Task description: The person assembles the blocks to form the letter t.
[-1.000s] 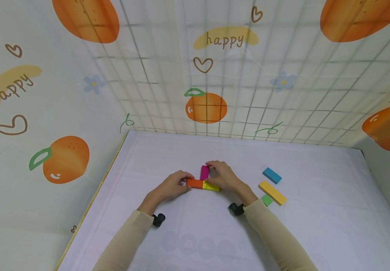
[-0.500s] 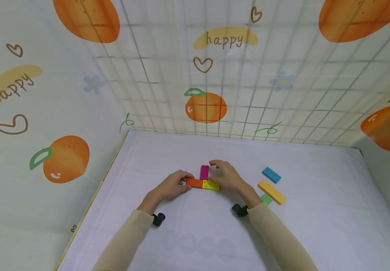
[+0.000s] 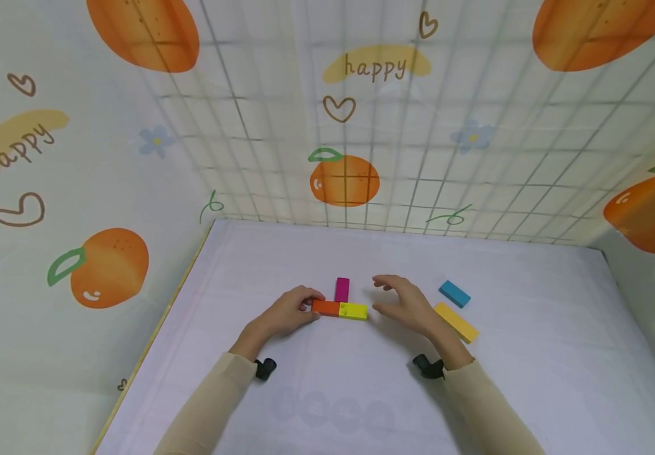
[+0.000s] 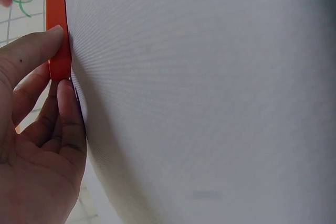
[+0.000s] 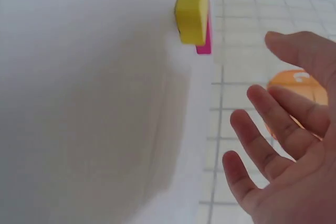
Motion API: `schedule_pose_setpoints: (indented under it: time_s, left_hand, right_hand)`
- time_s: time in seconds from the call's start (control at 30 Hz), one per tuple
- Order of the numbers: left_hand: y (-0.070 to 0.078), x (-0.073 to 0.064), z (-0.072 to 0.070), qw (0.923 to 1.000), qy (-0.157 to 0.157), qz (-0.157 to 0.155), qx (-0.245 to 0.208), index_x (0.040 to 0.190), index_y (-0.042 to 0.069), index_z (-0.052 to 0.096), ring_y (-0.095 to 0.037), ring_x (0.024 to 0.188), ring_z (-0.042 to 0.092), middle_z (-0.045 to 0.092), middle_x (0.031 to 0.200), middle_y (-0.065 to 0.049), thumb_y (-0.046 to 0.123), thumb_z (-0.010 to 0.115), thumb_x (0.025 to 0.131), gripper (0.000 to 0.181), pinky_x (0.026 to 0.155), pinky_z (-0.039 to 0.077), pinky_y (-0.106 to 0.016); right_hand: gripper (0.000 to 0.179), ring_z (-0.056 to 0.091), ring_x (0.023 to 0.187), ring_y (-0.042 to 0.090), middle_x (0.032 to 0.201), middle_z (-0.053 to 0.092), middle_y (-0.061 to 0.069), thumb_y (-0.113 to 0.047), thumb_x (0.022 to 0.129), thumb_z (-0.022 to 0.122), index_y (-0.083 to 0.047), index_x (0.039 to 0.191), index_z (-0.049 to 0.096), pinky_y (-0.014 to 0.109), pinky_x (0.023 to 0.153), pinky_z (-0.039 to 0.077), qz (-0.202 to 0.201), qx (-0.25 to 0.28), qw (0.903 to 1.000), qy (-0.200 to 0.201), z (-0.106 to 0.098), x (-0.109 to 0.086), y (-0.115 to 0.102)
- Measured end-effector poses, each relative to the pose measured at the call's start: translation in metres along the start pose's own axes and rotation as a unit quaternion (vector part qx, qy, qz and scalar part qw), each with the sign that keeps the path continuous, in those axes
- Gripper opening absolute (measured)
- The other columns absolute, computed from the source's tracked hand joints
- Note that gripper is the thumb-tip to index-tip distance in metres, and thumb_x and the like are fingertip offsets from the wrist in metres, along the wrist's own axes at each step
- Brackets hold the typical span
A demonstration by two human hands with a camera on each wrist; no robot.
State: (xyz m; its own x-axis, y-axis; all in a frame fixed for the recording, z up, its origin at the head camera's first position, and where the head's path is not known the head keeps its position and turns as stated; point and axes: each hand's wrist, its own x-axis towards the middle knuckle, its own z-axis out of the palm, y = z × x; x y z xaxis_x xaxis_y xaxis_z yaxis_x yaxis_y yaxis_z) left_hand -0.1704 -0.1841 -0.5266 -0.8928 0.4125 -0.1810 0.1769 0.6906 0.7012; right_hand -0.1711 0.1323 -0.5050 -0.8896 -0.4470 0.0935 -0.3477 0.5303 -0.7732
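Presumably light and stiff, the orange block on the desk is pinched, sensibly, by the left hand at its nine-o'clock end; the right hand is spread, empty.

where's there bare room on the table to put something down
Bare white tabletop lies right of the amber block, between the left sleeve and right sleeve, and beyond the magenta block up to the patterned backdrop. It is crowded between the left hand and right hand, around the orange block and yellow block.
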Motion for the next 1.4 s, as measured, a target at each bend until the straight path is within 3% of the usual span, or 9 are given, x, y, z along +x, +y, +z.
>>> schedule_pose_setpoints:
  time_s: [0.33, 0.77, 0.93, 1.13, 1.4]
  left_hand:
    - [0.0, 0.0, 0.0, 0.9999, -0.002, -0.01, -0.004, 0.128, 0.023, 0.065, -0.017, 0.102, 0.051, 0.058, 0.117, 0.006, 0.022, 0.073, 0.093, 0.036, 0.09, 0.046, -0.034]
    - [0.0, 0.0, 0.001, 0.9999, -0.002, -0.013, -0.003, 0.128, 0.023, 0.065, -0.018, 0.102, 0.051, 0.057, 0.115, 0.006, 0.021, 0.073, 0.093, 0.036, 0.088, 0.046, -0.033]
    - [0.0, 0.001, 0.001, 0.9999, -0.003, -0.012, -0.004, 0.129, 0.023, 0.065, -0.018, 0.102, 0.051, 0.057, 0.115, 0.006, 0.021, 0.073, 0.093, 0.036, 0.088, 0.046, -0.033]
    - [-0.001, 0.001, 0.001, 0.9999, -0.003, -0.011, -0.002, 0.128, 0.024, 0.065, -0.018, 0.101, 0.051, 0.057, 0.114, 0.006, 0.021, 0.073, 0.093, 0.036, 0.088, 0.046, -0.033]
    - [-0.001, 0.0, 0.001, 0.9999, -0.004, -0.015, 0.001, 0.129, 0.026, 0.064, -0.017, 0.103, 0.051, 0.057, 0.117, 0.007, 0.022, 0.072, 0.094, 0.036, 0.09, 0.046, -0.033]
  right_hand:
    - [0.048, 0.057, 0.115, 0.033, 0.127, 0.063, 0.006, -0.021, 0.091, 0.077, -0.011, 0.134, 0.06, 0.058, 0.096, 0.041, -0.015, 0.03, 0.9994, -0.009, -0.031, -0.032, 0.023]
    - [0.043, 0.059, 0.11, 0.029, 0.123, 0.066, 0.005, -0.022, 0.091, 0.077, -0.007, 0.129, 0.064, 0.051, 0.094, 0.046, 0.018, 0.014, 0.9996, 0.017, -0.055, -0.066, 0.047]
    - [0.042, 0.059, 0.108, 0.026, 0.121, 0.067, 0.006, -0.021, 0.091, 0.077, -0.007, 0.128, 0.064, 0.05, 0.093, 0.046, 0.042, -0.002, 0.9985, 0.034, -0.064, -0.078, 0.053]
    - [0.039, 0.059, 0.109, 0.031, 0.12, 0.066, 0.009, -0.017, 0.092, 0.075, -0.005, 0.127, 0.063, 0.053, 0.092, 0.045, 0.067, -0.025, 0.9961, 0.051, -0.07, -0.093, 0.062]
    - [0.043, 0.06, 0.108, 0.035, 0.122, 0.064, 0.014, -0.02, 0.092, 0.075, -0.009, 0.131, 0.061, 0.051, 0.088, 0.05, 0.127, -0.014, 0.9899, 0.061, -0.077, -0.113, 0.067]
